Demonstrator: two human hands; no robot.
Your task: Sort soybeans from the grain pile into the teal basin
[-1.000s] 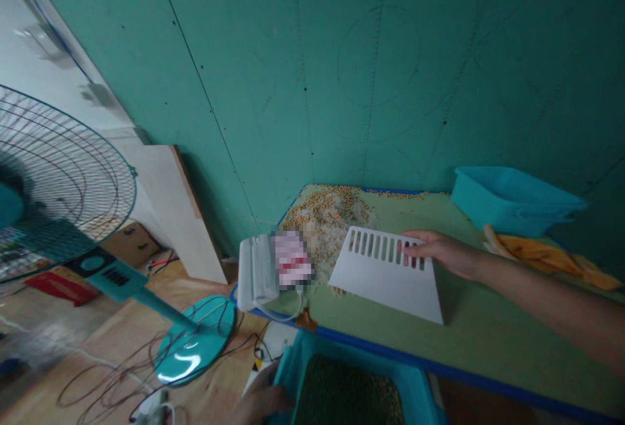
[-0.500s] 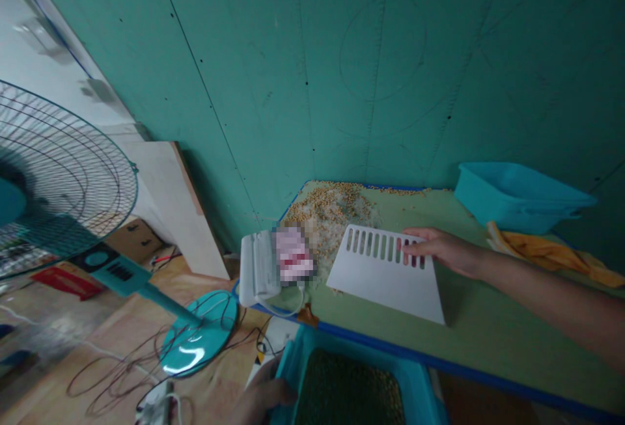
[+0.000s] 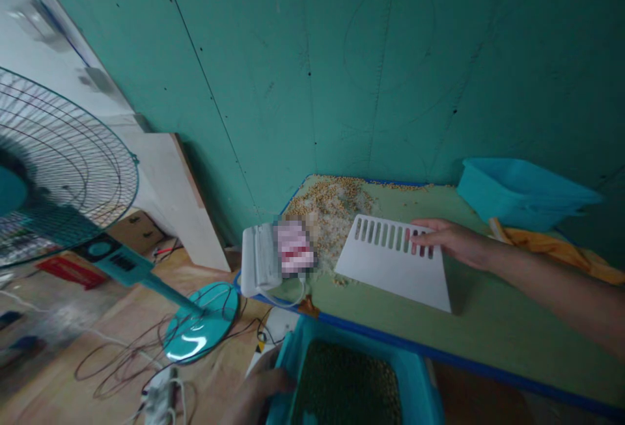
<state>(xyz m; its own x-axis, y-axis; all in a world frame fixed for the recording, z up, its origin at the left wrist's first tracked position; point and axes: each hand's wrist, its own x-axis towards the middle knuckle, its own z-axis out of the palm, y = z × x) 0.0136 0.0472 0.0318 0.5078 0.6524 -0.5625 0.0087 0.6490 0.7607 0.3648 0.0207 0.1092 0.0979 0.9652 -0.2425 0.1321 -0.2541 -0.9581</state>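
My right hand [image 3: 446, 241] is closed round the slotted edge of a white trapezoid panel [image 3: 395, 275], its fingers at the end slots. The panel's wide, plain edge faces the table's front. To its left, yellow beans [image 3: 336, 194] lie scattered with a whitish, see-through material at the table's back left corner. Below the front edge, my left hand [image 3: 263, 386] grips the left rim of a turquoise bin [image 3: 417, 353]. Dark green beans [image 3: 342, 379] fill much of that bin, with yellowish ones along the right side. The bin's lower part is cut off by the frame.
A white device [image 3: 258, 259] with a blurred pink screen and a cable sits at the table's [image 3: 508, 340] left end. Another turquoise bin [image 3: 527, 194] and an orange cloth [image 3: 556, 249] lie at the right. A fan [image 3: 195, 321], loose cords and a power strip [image 3: 161, 399] are on the left.
My right hand and the panel have shifted slightly right, and a few small bits show by the panel's lower left corner. My left hand stays on the bin. The view has tilted a little.
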